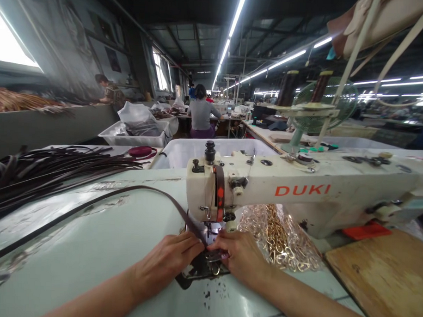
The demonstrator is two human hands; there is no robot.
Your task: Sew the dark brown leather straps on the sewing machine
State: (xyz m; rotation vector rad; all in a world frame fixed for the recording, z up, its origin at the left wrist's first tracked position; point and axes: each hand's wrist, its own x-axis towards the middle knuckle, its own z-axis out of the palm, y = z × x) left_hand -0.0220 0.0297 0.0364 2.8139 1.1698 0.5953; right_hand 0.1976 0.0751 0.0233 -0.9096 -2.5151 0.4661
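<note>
A white DUKI sewing machine [300, 189] stands on the pale green table [90, 246]. A long dark leather strap [102, 198] curves across the table from the left and runs under the needle. My left hand [168, 263] lies on the strap just left of the needle, fingers pressed together on it. My right hand [241, 256] presses on the strap's end at the needle plate, fingers closed round it. A small metal ring shows between my two hands.
A pile of dark straps [48, 166] lies at the left. A clear bag of gold metal hardware [281, 237] sits behind my right hand. A wooden board [381, 275] lies at the right. White bins [184, 150], a green fan [317, 109] and seated people are beyond.
</note>
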